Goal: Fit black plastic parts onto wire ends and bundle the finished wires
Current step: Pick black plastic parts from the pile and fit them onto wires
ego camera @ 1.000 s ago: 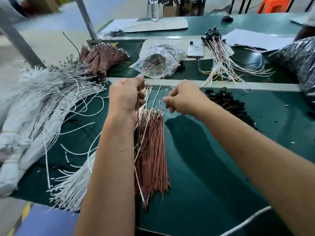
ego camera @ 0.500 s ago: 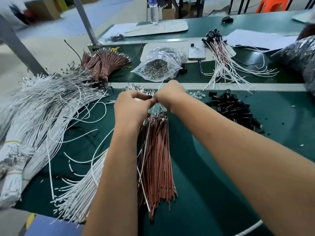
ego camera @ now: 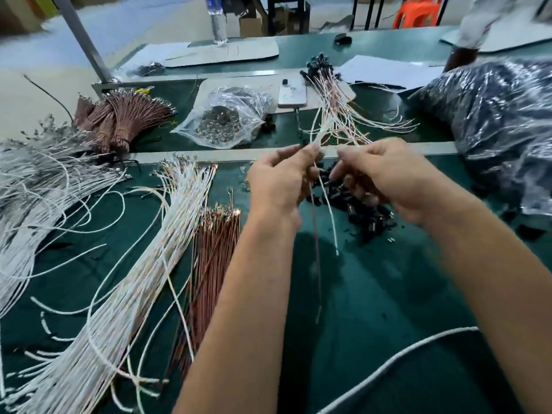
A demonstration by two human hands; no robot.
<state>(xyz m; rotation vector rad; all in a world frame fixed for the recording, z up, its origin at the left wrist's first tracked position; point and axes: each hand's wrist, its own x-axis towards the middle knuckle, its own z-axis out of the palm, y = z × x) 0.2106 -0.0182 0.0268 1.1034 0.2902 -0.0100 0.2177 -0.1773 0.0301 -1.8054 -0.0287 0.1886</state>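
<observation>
left hand (ego camera: 277, 180): raised, fingers curled, fingertips pinching
right hand (ego camera: 385, 177): raised level beside it, fingers curled under
forearms: both extended forward

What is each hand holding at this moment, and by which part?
The left hand pinches a white wire and a brown wire near their upper ends; both hang down. The right hand is curled above the black parts; what it holds cannot be told.

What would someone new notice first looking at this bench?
Two hands at the centre: the left hand pinches a white wire and a thin brown wire, which dangle; the right hand hovers over a heap of black plastic parts. Left of them lie fanned white wires and brown wires.
</observation>
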